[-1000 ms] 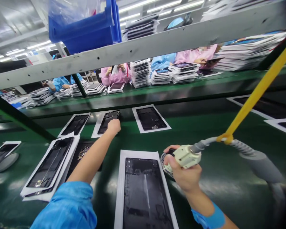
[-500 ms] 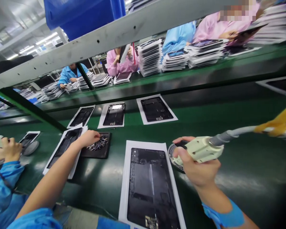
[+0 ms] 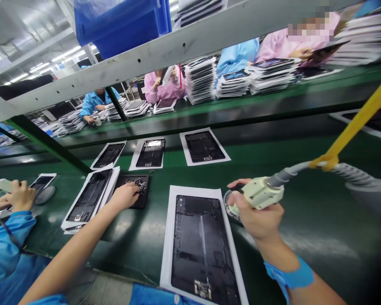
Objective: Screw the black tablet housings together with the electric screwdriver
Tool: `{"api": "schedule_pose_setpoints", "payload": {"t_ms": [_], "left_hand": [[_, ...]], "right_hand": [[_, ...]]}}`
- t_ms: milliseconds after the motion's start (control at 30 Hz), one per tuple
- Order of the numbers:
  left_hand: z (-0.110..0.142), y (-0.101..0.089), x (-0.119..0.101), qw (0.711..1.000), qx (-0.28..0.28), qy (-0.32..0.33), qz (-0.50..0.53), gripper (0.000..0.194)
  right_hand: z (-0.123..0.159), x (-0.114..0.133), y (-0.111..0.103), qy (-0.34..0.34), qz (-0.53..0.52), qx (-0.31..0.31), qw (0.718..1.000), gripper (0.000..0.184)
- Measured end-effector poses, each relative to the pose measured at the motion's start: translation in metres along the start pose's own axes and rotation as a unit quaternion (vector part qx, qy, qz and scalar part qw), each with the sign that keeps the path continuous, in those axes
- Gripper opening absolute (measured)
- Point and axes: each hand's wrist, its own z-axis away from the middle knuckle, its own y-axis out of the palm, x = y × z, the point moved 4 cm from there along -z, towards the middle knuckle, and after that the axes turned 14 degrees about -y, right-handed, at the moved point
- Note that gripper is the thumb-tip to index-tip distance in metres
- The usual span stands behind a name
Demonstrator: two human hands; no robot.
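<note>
My left hand (image 3: 126,196) reaches over a black tray (image 3: 142,202) at the middle left, its fingers curled down among small dark and silvery parts (image 3: 140,183). What its fingertips pinch, if anything, is hidden. In my right hand (image 3: 263,222) is a pale green corded hand tool (image 3: 263,193), its grey cable running right. A round perforated metal piece (image 3: 227,202) shows at the tool's front end, by the sheet's edge. Between my hands lies an opened black tablet housing (image 3: 203,245) on a white sheet (image 3: 167,254).
More tablet housings lie on white sheets across the green bench (image 3: 273,148), one stack (image 3: 92,195) beside the tray. A yellow strap (image 3: 355,123) holds up the cable. A co-worker's hand (image 3: 22,195) works at left. Tall stacks (image 3: 200,80) and other people line the far side.
My left hand has shifted slightly right and down over the tray, its fingers now lower among the parts. My right hand keeps its hold on the tool; the view has shifted a little.
</note>
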Motion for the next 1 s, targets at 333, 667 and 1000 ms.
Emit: {"api": "schedule_pose_setpoints", "payload": {"t_ms": [333, 667, 1000], "left_hand": [[-0.011, 0.014, -0.015, 0.996, 0.036, -0.077, 0.013, 0.020], [0.018, -0.007, -0.001, 0.912, 0.047, -0.037, 0.406, 0.025], [-0.005, 0.043, -0.111, 0.751, 0.197, 0.035, 0.629, 0.040]], "right_hand": [[0.001, -0.001, 0.000, -0.003, 0.009, 0.004, 1.000, 0.017], [-0.001, 0.002, 0.001, 0.001, -0.018, -0.005, 1.000, 0.016], [0.000, -0.002, -0.001, -0.015, 0.000, 0.004, 1.000, 0.015]]}}
